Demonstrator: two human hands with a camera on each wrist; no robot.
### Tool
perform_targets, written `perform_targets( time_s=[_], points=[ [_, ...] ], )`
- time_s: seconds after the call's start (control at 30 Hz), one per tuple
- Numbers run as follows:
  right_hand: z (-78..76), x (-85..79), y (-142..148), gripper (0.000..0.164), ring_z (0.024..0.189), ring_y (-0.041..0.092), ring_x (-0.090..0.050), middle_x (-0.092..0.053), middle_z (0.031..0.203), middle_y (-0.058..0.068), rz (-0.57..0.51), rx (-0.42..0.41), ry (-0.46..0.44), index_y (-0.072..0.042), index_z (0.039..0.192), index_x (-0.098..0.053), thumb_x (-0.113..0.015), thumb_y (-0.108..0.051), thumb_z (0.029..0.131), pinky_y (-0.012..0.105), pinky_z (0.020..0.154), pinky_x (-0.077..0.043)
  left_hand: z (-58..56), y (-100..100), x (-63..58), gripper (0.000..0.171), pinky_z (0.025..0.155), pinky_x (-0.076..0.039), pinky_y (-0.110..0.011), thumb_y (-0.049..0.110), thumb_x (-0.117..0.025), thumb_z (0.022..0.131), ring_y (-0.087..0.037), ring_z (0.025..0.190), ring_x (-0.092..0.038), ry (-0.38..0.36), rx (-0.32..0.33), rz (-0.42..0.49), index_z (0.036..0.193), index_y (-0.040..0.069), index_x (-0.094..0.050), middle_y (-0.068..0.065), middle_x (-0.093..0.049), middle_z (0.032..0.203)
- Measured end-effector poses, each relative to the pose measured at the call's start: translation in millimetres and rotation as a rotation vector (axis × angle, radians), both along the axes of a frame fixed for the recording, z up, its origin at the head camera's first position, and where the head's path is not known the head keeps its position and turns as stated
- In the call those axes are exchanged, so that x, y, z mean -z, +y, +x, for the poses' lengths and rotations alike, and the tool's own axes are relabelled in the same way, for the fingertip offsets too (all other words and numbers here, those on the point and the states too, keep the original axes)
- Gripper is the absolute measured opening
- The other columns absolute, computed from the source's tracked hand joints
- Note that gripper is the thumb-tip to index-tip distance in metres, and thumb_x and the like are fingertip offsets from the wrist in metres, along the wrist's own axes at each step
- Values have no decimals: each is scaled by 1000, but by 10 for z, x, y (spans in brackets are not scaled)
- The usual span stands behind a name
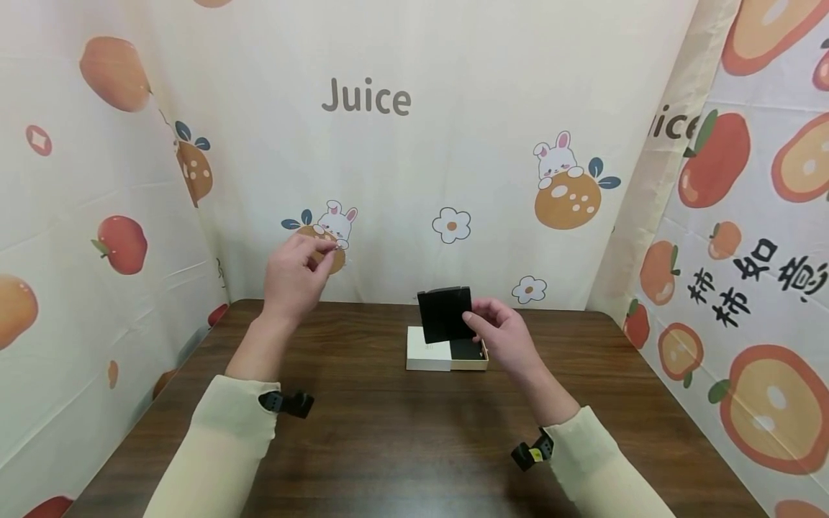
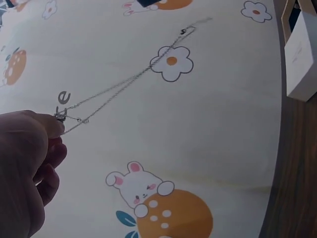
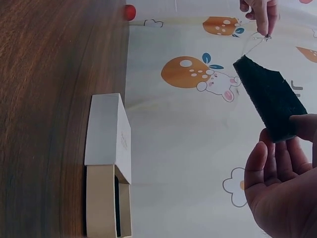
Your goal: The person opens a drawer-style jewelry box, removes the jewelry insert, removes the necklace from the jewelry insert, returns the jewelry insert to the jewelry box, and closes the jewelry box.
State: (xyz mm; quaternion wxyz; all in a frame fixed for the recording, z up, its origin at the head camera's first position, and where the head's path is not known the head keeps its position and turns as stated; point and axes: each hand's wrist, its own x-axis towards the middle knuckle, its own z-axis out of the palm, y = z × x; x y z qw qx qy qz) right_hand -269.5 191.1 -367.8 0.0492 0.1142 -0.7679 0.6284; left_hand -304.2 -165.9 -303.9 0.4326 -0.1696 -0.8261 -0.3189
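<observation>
A thin silver necklace (image 2: 119, 91) hangs in a long loop from my left hand (image 1: 296, 273), whose thumb and fingertips pinch its upper end. The chain dangles free in the left wrist view and is barely visible in the head view. My right hand (image 1: 505, 334) holds a square black pad (image 1: 447, 315) by its edge, thumb on one face and fingers behind. Below the pad stands a small white box (image 1: 427, 354), slid partly apart so that its tan inner tray (image 3: 101, 203) shows. Something black lies inside that tray.
The box sits on a dark wooden table (image 1: 363, 424), toward the far edge. Behind it hangs a pale curtain (image 1: 388, 173) printed with fruit, rabbits and flowers. A similar printed cloth (image 1: 777, 302) flanks the table. Black wrist cameras (image 1: 294, 404) are strapped over both sleeves.
</observation>
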Motion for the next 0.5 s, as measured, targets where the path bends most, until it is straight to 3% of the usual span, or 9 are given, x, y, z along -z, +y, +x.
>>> perform_targets(
  time_s=[0.17, 0.5],
  points=[
    [-2, 7, -1, 27, 103, 18, -63, -70, 109, 0, -10, -5, 15, 1, 127, -68, -70, -17, 108, 24, 79, -60, -4, 3, 64, 15, 69, -59, -37, 8, -82, 98, -28, 77, -69, -68, 33, -73, 112, 2, -84, -14, -77, 101],
    [-3, 25, 1, 27, 103, 18, -63, -70, 110, -1, -8, -3, 14, 1, 127, -68, -70, -17, 108, 28, 80, -62, -49, -122, 263, 17, 78, -60, -42, 13, -77, 103, -29, 87, -67, -363, 8, -165, 115, 4, -84, -14, -77, 108]
  ],
)
